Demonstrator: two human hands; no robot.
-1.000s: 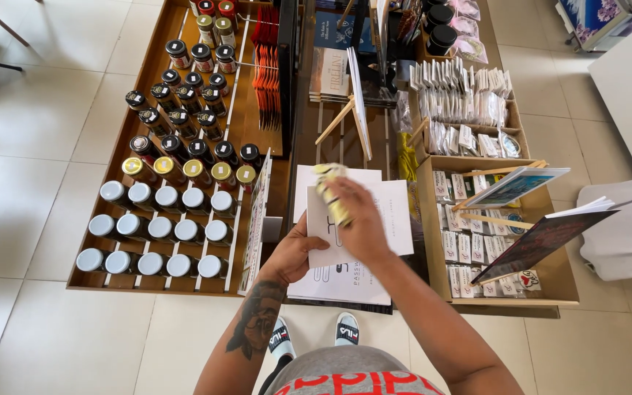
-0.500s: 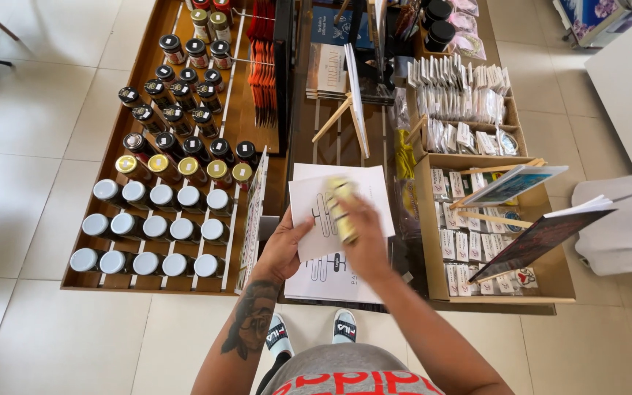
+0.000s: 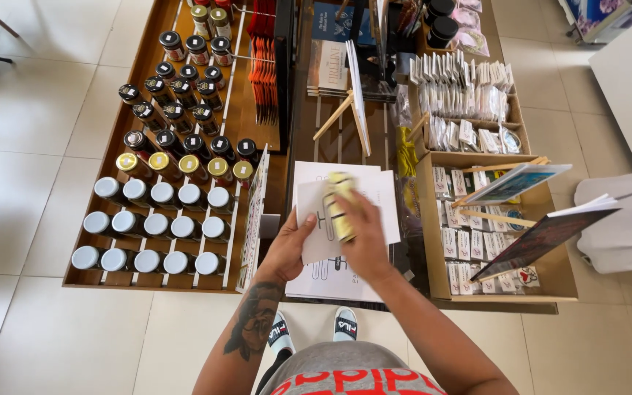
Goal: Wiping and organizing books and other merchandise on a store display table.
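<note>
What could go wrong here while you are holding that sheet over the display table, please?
The right hand is blurred, holding a yellowish cloth on the white sheet that the left hand grips by one edge; the paper could crease or tear. A slip could knock the nearby jars.

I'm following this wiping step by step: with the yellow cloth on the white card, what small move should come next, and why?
Probably draw the right hand with the yellow cloth down along the white card. The left hand pinches the card's lower left edge, steadying it above the paper stack, and the cloth sits on the card's upper part, so the lower part looks unwiped.
</note>
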